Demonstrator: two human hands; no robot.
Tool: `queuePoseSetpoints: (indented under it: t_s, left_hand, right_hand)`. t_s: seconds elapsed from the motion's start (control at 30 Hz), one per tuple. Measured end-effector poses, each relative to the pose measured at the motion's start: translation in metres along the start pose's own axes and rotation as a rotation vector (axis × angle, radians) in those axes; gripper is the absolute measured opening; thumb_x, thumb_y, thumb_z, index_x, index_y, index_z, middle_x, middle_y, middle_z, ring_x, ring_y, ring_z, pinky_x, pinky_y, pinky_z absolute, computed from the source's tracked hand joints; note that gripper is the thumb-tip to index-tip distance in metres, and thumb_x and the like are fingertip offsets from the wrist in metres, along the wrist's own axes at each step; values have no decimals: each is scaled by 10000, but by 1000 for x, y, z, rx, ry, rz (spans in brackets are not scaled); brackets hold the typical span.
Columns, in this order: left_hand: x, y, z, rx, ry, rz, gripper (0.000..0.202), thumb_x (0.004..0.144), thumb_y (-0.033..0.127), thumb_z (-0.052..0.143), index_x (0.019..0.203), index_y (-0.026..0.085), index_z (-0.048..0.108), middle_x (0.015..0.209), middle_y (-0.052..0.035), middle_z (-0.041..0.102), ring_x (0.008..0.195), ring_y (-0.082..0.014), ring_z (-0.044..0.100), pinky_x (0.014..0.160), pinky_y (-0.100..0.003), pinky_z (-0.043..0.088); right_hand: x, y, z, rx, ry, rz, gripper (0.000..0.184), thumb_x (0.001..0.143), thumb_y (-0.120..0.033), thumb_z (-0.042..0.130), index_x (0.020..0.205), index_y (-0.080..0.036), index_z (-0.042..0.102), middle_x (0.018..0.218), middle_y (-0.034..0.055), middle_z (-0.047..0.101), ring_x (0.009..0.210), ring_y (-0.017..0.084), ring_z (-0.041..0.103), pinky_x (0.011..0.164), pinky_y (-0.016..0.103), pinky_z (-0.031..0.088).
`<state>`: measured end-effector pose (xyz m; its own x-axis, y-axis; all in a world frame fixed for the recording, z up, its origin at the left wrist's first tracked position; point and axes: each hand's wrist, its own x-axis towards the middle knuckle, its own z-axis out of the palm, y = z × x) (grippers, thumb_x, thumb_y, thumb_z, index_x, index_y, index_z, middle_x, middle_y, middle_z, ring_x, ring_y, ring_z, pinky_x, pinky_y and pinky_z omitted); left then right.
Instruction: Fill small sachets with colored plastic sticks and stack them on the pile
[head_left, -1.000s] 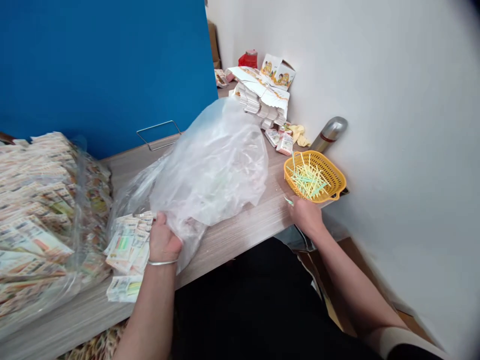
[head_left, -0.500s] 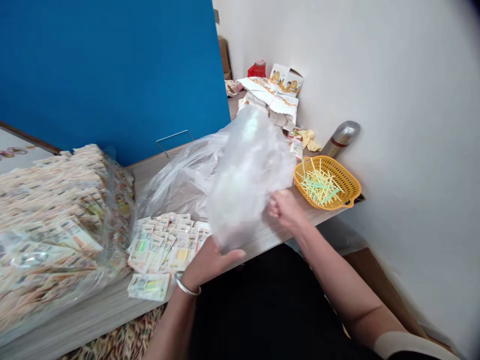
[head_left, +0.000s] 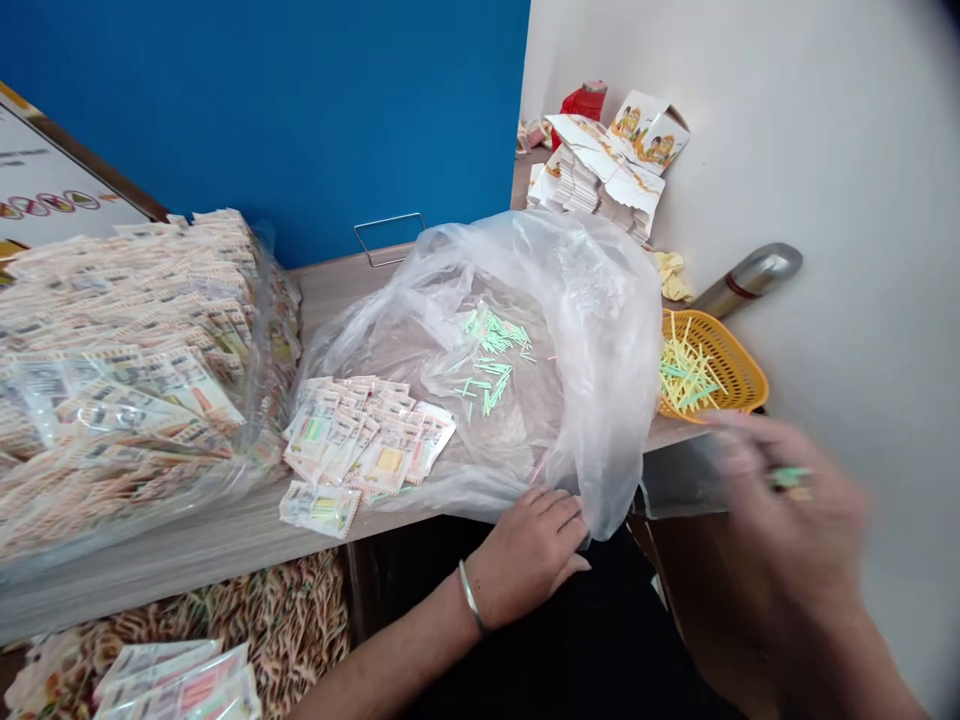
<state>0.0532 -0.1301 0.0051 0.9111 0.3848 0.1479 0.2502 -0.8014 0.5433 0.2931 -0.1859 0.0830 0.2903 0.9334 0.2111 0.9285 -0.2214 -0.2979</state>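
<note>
Left hand [head_left: 529, 555]: lying palm down at the front edge of the bag [head_left: 611, 330], fingers together and slightly bending, thumb standing apart; whether it is gripping the plastic, one cannot tell; a silver bangle [head_left: 471, 597] is circling the wrist. Right hand [head_left: 799, 510]: showing blurred in front of the basket [head_left: 742, 365], fingers curling in and holding a few green sticks [head_left: 789, 478]; whether it is touching the basket is unclear. Bag, clear plastic: lying spread on the desk [head_left: 326, 285], its mouth gaping, its right side bunching up; a loose cluster of green pieces [head_left: 495, 335] is showing in its middle. Basket, yellow, perforated: sitting at the desk's right end, just right of the bag, holding yellow sticks [head_left: 679, 375] with some green among them. Packets [head_left: 386, 445], printed: overlapping in a small pile at the bag's left edge, one packet [head_left: 321, 508] lying in front. Sack [head_left: 259, 400], clear: standing at left, bulging with similar packets. Flask [head_left: 765, 268], silver: resting behind the basket by the wall. Cloth [head_left: 670, 277], pale yellow: lying crumpled near the flask. Cartons [head_left: 652, 135], white, printed: stacking at the far end, a red item [head_left: 581, 102] sitting behind them.
</note>
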Motion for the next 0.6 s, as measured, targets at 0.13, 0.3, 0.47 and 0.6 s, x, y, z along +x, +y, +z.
queuePoseSetpoints:
  t_s: [0.13,0.3,0.47,0.6]
  left_hand:
    - [-13,-2,-2,-62,43,-47,323,902,429,587,1138,208,591,1115,-72,661,1101,-245,586,1004,-429,443]
    - [-32,-5,-2,-218,30,-205,307,915,382,589,1178,224,585,886,-19,667,805,-172,624,713,-290,487]
    - [-14,-20,-9,-172,300,-331,195,966,329,495,1015,204,636,912,-49,662,877,-186,606,789,-336,475]
    - [12,-32,-10,-28,283,-286,273,931,376,554,1129,198,616,1106,-90,654,1033,-253,574,897,-436,445]
  right_hand:
    - [23,-64,24,-47,-568,-593,430,925,-381,532,1336,-261,563,809,90,747,711,251,709,620,317,500]
    - [41,-41,48,-510,-622,-362,301,941,-380,526,880,-161,724,779,175,731,736,321,717,591,341,474]
    - [40,-15,17,-524,-540,-134,367,979,-443,419,983,-221,712,788,127,738,773,342,715,585,357,460]
    - [56,-59,18,-282,-437,-269,388,977,-400,434,1327,-279,547,855,76,753,771,263,710,627,306,449]
